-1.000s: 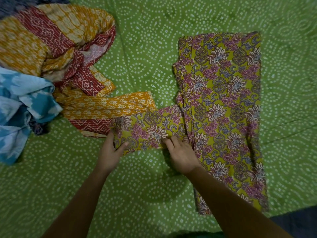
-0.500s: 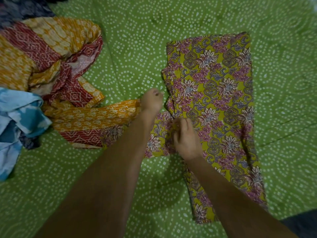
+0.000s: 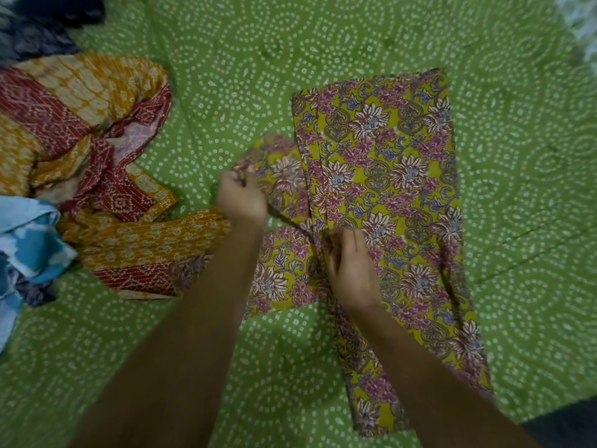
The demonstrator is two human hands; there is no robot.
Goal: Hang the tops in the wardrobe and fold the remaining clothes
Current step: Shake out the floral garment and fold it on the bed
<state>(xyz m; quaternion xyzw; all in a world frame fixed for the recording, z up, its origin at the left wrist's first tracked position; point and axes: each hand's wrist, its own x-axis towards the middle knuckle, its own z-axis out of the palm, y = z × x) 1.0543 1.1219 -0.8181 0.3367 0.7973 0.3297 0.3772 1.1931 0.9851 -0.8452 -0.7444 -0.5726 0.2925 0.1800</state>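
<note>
Left hand (image 3: 240,198) fisted on floral garment (image 3: 384,195) sleeve

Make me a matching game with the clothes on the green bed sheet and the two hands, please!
Things:
1. floral garment
2. orange and red garment
3. blue and white cloth
4. left hand

Descriptions:
A. far left edge of the view
B. pinching a corner of floral cloth
C. bunched up at the upper left
D. laid out long and flat on the right

Pairs: 1-D, 2-C, 3-A, 4-B

The right hand presses on the floral garment.
</note>
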